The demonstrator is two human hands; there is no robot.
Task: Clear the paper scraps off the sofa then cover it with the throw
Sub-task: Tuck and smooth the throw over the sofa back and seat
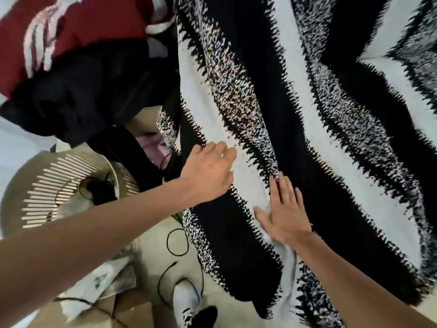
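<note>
A black-and-white zigzag throw lies spread over the sofa and fills the right and middle of the head view. The sofa itself is hidden beneath it. My left hand rests on the throw's left edge, its fingers bent over the cloth. My right hand lies flat on the throw with straight fingers, pressing a white band. No paper scraps show on the throw.
A beige slatted basket stands on the floor at the left. A red-and-white garment and black clothing are piled at upper left. Black cables, white bags and a white shoe lie on the floor below.
</note>
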